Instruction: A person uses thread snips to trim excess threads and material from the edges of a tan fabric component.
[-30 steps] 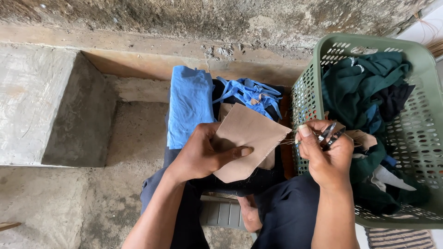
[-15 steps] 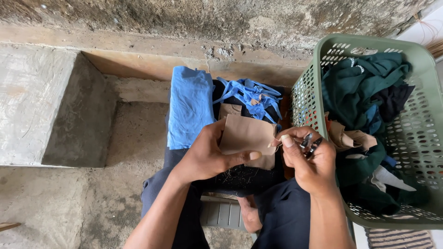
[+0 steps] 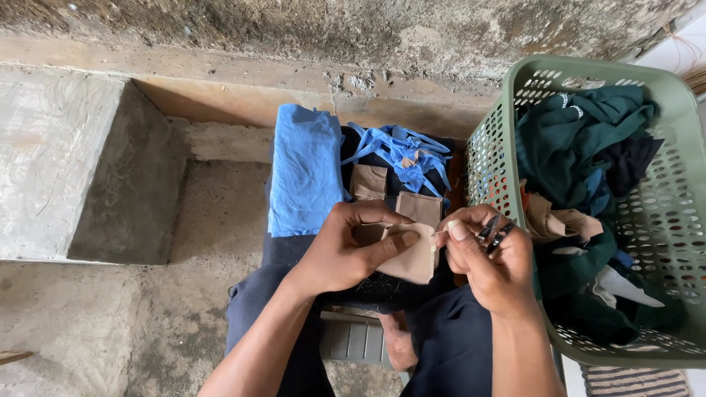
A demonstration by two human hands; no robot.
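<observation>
Over the person's lap, the left hand (image 3: 346, 250) pinches a small tan fabric patch (image 3: 412, 254) while the right hand (image 3: 489, 265) grips small dark metal snips (image 3: 494, 234), whose tips could nick a fingertip or the cloth near the green plastic laundry basket (image 3: 662, 220).

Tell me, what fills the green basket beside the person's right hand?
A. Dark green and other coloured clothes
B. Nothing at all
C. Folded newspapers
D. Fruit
A: the green basket holds a heap of dark green clothes, with tan and white pieces among them, just right of the right hand.
</observation>
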